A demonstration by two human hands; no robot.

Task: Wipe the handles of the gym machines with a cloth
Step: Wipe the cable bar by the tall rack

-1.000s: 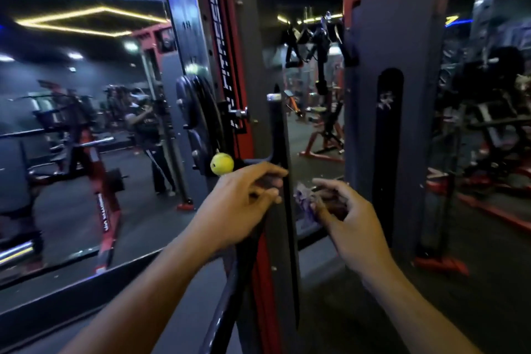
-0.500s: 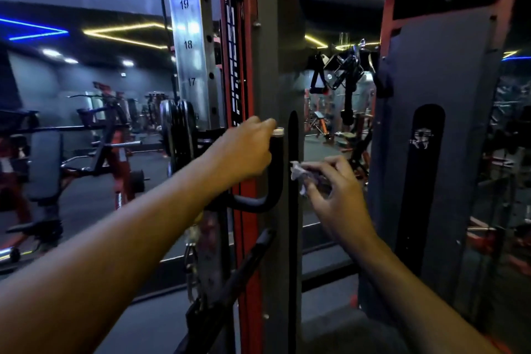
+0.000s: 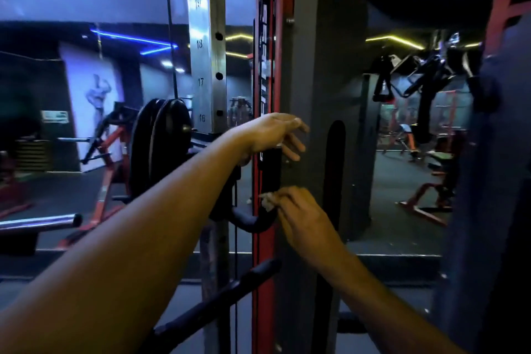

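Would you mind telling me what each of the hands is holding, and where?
The right hand pinches a cloth against the handle's lower bend. The left hand holds nothing.

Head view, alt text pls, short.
A person's right hand pinches a small cloth against a black curved handle on a red and grey gym machine. The left hand hangs over the handle's top with fingers loosely spread. Weight plates sit to the left, in a dim gym.

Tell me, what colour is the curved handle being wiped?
Black. The handle shows best in the head view, beside the red upright.
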